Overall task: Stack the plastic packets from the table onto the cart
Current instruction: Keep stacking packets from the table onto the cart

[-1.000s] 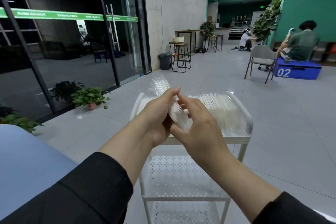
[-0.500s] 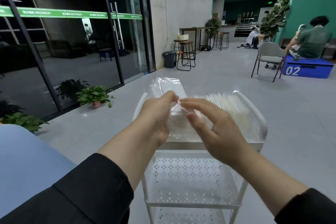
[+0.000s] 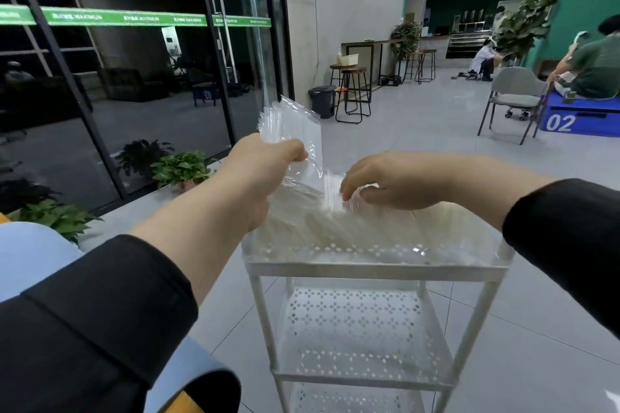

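Potted plants (image 3: pixel 181 168) and possibly table (image 3: pixel 30 255) flank cart (image 3: pixel 372 268).

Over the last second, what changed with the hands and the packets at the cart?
The right hand let go of the held packets and dropped to the packets stacked on the cart's top shelf, fingers curled at their edges. The left hand went on gripping its bundle, now raised upright. The white cart and its stack stayed put.

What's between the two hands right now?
In the head view, clear packets: a bundle gripped by the left hand stands up, its lower edge trailing toward the right hand, above the cart.
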### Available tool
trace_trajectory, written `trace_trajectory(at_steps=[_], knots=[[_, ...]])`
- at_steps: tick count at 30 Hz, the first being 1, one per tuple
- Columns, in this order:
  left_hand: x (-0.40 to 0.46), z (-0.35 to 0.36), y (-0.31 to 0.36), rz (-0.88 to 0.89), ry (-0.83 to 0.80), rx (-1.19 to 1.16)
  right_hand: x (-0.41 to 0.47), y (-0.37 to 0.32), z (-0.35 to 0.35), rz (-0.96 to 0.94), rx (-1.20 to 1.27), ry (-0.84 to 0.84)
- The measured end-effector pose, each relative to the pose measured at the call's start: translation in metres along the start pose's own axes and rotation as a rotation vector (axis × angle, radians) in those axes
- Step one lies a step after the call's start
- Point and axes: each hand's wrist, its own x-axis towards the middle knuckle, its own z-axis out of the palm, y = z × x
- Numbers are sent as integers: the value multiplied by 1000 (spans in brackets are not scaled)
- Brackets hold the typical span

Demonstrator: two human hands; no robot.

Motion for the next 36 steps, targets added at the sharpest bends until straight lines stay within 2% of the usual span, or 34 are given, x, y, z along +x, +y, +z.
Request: trace_trajectory(at_steps=[5,13,29,33,36], knots=[[-2,6,-4,-27,-42,-7,2,10,1,-65,-10,70],[-4,21,2,-28,-72,62,-7,26,4,-59,67,148],[3,84,31,27,-163,646,-19,47,19,-18,232,274],[-1,99,37,64,-198,744,-19,48,20,-14,257,302],[8,103,39,93,-234,709,-20,48,20,-11,275,315]])
